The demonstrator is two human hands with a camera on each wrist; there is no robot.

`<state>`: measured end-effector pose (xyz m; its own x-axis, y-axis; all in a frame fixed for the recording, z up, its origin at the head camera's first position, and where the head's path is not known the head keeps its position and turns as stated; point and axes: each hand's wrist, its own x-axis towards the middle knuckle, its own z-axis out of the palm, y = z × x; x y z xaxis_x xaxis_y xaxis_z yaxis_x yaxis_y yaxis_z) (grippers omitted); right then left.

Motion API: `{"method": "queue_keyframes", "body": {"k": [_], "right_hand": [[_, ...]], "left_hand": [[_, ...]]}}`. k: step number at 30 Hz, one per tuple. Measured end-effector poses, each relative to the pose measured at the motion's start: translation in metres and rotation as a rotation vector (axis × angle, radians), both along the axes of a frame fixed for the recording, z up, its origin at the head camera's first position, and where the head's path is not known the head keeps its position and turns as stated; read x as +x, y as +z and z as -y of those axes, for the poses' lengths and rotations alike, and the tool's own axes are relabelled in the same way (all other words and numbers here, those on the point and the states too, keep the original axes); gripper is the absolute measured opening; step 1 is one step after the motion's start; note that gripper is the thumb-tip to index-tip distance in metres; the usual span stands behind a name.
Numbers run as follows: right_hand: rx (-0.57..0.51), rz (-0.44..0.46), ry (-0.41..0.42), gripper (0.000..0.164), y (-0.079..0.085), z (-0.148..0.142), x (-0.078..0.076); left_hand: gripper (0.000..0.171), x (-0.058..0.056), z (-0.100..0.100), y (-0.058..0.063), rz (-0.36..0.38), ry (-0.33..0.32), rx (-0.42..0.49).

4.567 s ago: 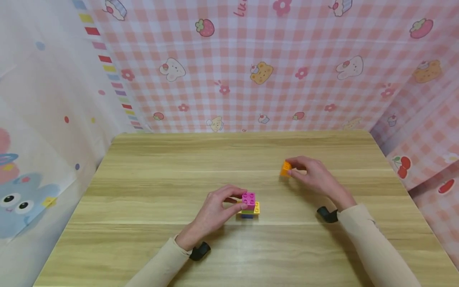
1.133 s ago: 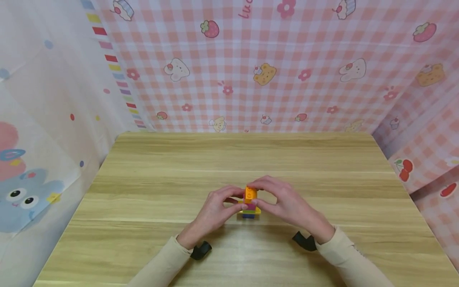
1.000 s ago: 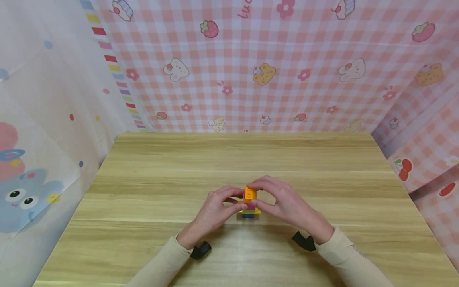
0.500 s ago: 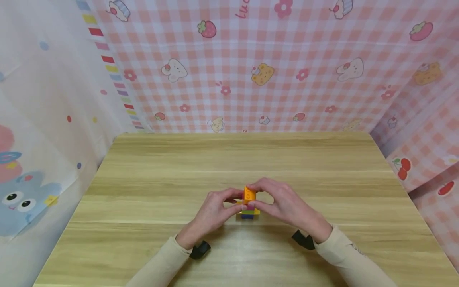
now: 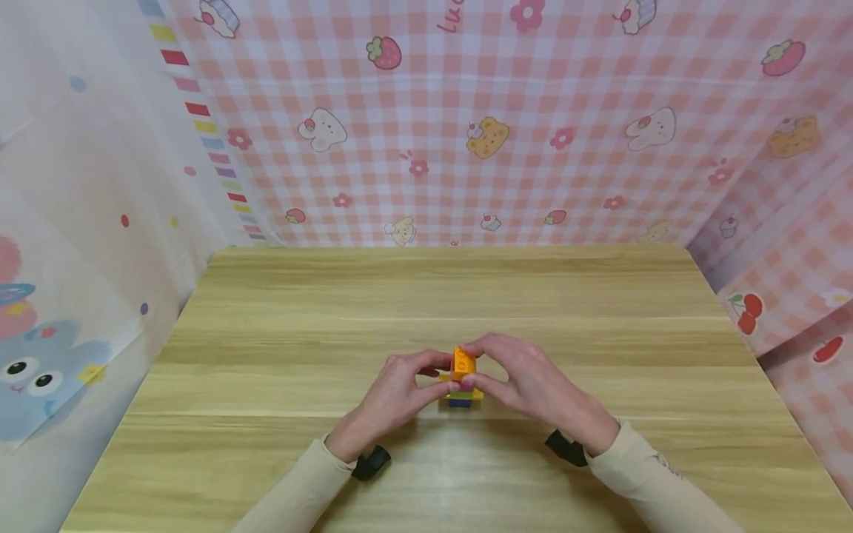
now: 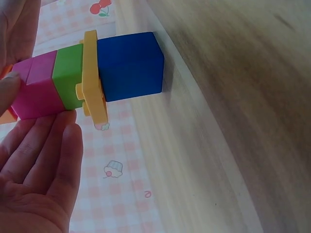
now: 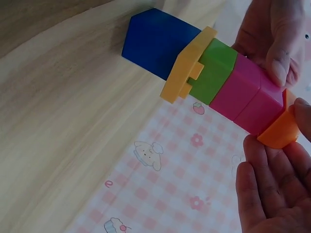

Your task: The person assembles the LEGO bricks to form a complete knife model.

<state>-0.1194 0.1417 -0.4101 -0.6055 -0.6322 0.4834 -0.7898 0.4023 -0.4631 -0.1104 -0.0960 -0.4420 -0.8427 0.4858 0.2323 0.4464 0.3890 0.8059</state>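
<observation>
A small tower of toy building bricks stands upright at mid-table. From the bottom up it has a blue brick (image 6: 130, 68), a flat yellow plate (image 6: 91, 73), a green brick (image 6: 68, 76) and pink bricks (image 7: 245, 92) with a seam between them. My left hand (image 5: 397, 386) pinches the pink part between thumb and fingers from the left side. An orange brick (image 5: 464, 364) sits against the top of the pink, pinched by my right hand (image 5: 523, 377) from the right. Whether the orange brick is fully pressed down, I cannot tell.
The wood-grain table (image 5: 320, 296) reaches back to a pink checked cloth (image 5: 426, 133). White printed cloth (image 5: 80, 185) hangs along the left, more checked cloth along the right. Black wrist mounts (image 5: 372, 464) show under both wrists.
Several seconds ago my right hand held the orange brick apart, at the back right; it has come left onto the tower's top. Over the last second both hands have stayed nearly still.
</observation>
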Motion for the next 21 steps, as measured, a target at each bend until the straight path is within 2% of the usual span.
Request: {"method": "queue_keyframes", "body": {"k": [3,6,9,15,21], "right_hand": [[0.004,-0.023,0.020,0.038,-0.0010,-0.0006,-0.0008],[0.008,-0.004,0.030,0.038,-0.0012,-0.0015,-0.0013],[0.012,0.015,0.026,0.038,-0.0008,-0.0011,-0.0009],[0.015,-0.027,0.000,0.038,-0.0016,0.0025,0.0012],[-0.009,-0.011,-0.001,0.037,-0.0065,0.0023,0.0010]], "left_hand": [[0.029,-0.0005,0.0004,-0.0001,-0.002,-0.006,-0.006],[0.029,-0.0008,0.0005,0.0003,0.002,-0.009,-0.008],[0.028,-0.0005,0.0009,0.0008,0.010,-0.009,-0.012],[0.029,-0.0005,0.0011,0.0001,-0.006,-0.007,-0.010],[0.030,-0.0009,-0.0001,-0.0002,-0.015,-0.004,-0.009]]}}
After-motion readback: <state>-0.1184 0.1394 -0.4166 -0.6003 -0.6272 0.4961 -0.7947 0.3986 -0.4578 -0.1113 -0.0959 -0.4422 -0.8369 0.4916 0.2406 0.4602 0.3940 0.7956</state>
